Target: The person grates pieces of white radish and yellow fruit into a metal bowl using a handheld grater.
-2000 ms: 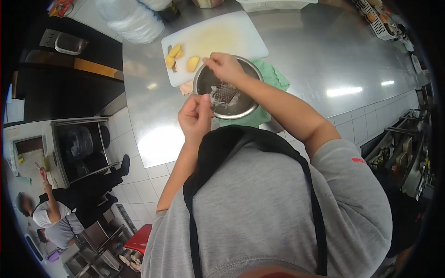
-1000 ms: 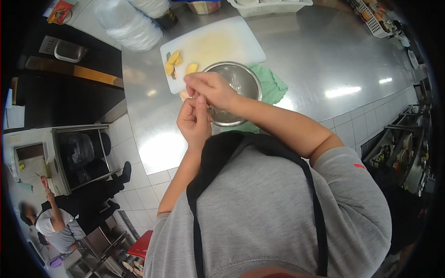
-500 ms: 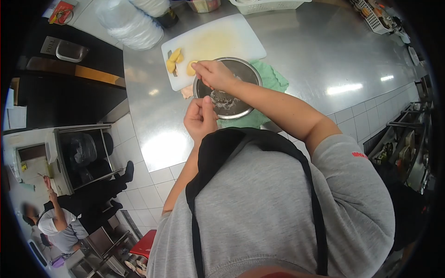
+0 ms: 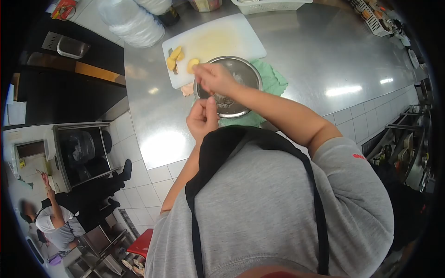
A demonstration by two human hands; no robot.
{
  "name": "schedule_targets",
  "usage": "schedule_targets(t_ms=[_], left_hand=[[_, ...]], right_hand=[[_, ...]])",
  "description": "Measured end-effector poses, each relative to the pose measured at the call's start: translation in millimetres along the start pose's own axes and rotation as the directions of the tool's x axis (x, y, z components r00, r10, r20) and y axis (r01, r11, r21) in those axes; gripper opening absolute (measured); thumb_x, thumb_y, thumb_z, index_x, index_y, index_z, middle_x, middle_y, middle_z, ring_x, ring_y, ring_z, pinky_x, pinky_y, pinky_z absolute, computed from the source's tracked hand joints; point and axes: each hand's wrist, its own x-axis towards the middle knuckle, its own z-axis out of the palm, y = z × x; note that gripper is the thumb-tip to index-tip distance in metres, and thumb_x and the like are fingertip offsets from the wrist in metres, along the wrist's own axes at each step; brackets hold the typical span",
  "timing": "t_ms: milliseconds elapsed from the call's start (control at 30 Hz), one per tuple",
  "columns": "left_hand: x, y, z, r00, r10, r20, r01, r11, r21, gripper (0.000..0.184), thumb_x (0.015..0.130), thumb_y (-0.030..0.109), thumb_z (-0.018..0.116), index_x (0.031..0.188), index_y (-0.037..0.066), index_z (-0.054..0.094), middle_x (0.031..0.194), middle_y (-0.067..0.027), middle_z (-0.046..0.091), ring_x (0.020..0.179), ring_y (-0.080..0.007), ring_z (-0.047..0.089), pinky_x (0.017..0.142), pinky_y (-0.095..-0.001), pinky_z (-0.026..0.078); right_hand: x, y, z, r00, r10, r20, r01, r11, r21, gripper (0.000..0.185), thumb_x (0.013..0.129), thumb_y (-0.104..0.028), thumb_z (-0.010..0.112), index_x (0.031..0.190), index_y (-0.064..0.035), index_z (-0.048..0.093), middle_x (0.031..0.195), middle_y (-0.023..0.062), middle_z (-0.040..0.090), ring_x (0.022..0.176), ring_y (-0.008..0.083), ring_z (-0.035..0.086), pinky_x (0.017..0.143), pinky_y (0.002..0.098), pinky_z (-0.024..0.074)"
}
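My right hand (image 4: pixel 214 79) is over the far left part of a round metal bowl (image 4: pixel 259 88), its fingers pinched together. The fingertips are close to a round yellow cut piece (image 4: pixel 193 63) on the white cutting board (image 4: pixel 245 34). Thumb and fingers of my left hand (image 4: pixel 202 116) are pressed together at the bowl's near left side. Whatever either hand pinches is too small or hidden to make out. Whitish, clear-looking stuff (image 4: pixel 225 103) lies in the bowl. More yellow pieces (image 4: pixel 174 59) sit at the board's left end by a small brownish thing.
A green cloth (image 4: pixel 273 81) lies under and beside the bowl on the steel table (image 4: pixel 306 51). Plastic-wrapped stacks (image 4: pixel 134 28) stand at the back left, a white basket (image 4: pixel 273 5) at the back. Another person (image 4: pixel 58 217) works at the far left.
My right hand has drawn slightly down and toward me, nearer to my left hand, showing more of the round yellow piece. My left hand stays closed at the bowl's side.
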Motion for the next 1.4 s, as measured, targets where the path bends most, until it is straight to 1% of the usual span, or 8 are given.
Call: schedule_targets(t_ms=[100,300,400,700,900,1100,1233,1400], left_hand=[[1.6,1.1,6.7,1.0,-0.021,-0.01,0.022,0.998,0.06,0.021,0.086,0.013,0.055,0.068,0.004,0.051,0.054,0.0031,0.049,0.044,0.0003,0.039,0.042,-0.0149,0.029],[-0.4,1.8,2.6,1.0,-0.008,-0.03,0.006,0.998,-0.059,0.022,0.086,0.014,0.056,0.067,0.004,0.051,0.055,0.003,0.049,0.046,-0.0001,0.04,0.043,-0.0146,0.029],[-1.8,-2.7,6.0,1.0,-0.01,-0.004,0.011,0.995,0.096,0.022,0.087,0.014,0.054,0.068,0.004,0.051,0.053,0.004,0.047,0.045,0.0008,0.038,0.043,-0.0153,0.028],[1.6,5.7,6.3,0.999,-0.032,0.02,0.029,0.992,0.119,0.022,0.087,0.014,0.054,0.067,0.004,0.051,0.051,0.0045,0.047,0.044,0.0011,0.037,0.041,-0.0153,0.025],[10.3,6.0,1.8,1.0,-0.018,0.014,0.018,1.0,0.003,0.022,0.087,0.015,0.055,0.067,0.004,0.051,0.052,0.0045,0.047,0.044,0.0011,0.037,0.041,-0.0157,0.025],[4.2,8.3,2.4,0.999,-0.035,0.037,0.034,0.999,0.042,0.021,0.087,0.014,0.054,0.068,0.004,0.051,0.054,0.004,0.048,0.046,0.0009,0.038,0.042,-0.0157,0.025],[3.9,10.0,4.2,0.999,-0.016,0.05,0.014,0.999,0.05,0.021,0.087,0.014,0.054,0.068,0.004,0.051,0.055,0.0035,0.048,0.047,0.0006,0.039,0.043,-0.0156,0.027],[-2.2,4.1,2.2,0.996,-0.061,0.066,0.051,0.988,0.147,0.021,0.087,0.013,0.055,0.069,0.003,0.052,0.055,0.0032,0.049,0.047,0.0001,0.04,0.043,-0.0158,0.028]], right_hand=[[18.0,20.0,-17.0,0.967,0.248,-0.058,-0.249,0.968,-0.01,0.043,0.089,-0.037,0.044,0.065,-0.0024,0.051,0.043,-0.0004,0.041,0.037,0.0075,0.038,0.037,0.0233,0.0312],[-5.8,-6.3,6.9,1.0,-0.02,0.003,0.02,1.0,0.01,0.038,0.087,-0.034,0.049,0.067,-0.0029,0.055,0.048,-0.001,0.044,0.045,0.0057,0.041,0.043,0.0232,0.0333],[19.3,13.7,-17.7,0.994,0.008,-0.105,-0.048,0.923,-0.382,0.039,0.088,-0.035,0.046,0.068,-0.0022,0.057,0.052,0.0021,0.05,0.048,0.009,0.047,0.046,0.0243,0.0365],[14.5,22.8,-25.4,0.963,0.26,-0.066,-0.266,0.958,-0.109,0.031,0.088,-0.029,0.049,0.076,-0.0022,0.056,0.049,-0.0019,0.046,0.043,0.0052,0.04,0.04,0.021,0.0318],[-3.4,-4.1,4.3,0.997,0.068,0.029,-0.068,0.998,0.016,0.037,0.088,-0.033,0.047,0.068,-0.0027,0.054,0.047,-0.0014,0.042,0.039,0.007,0.039,0.038,0.0233,0.0323],[24.0,25.2,-24.4,0.953,0.282,-0.109,-0.301,0.859,-0.413,0.038,0.086,-0.035,0.044,0.079,-0.0011,0.06,0.064,0.0115,0.06,0.059,0.0218,0.058,0.058,0.0329,0.0444],[-8.7,-22.8,4.0,0.99,0.077,0.117,-0.072,0.996,-0.044,0.03,0.086,-0.028,0.045,0.081,-0.0042,0.062,0.063,0.0092,0.06,0.058,0.0202,0.058,0.057,0.0326,0.0443],[18.1,18.8,-19.0,0.95,0.299,-0.089,-0.311,0.906,-0.286,0.033,0.087,-0.031,0.046,0.073,-0.0036,0.058,0.059,0.0081,0.057,0.055,0.0195,0.055,0.055,0.033,0.0426]])
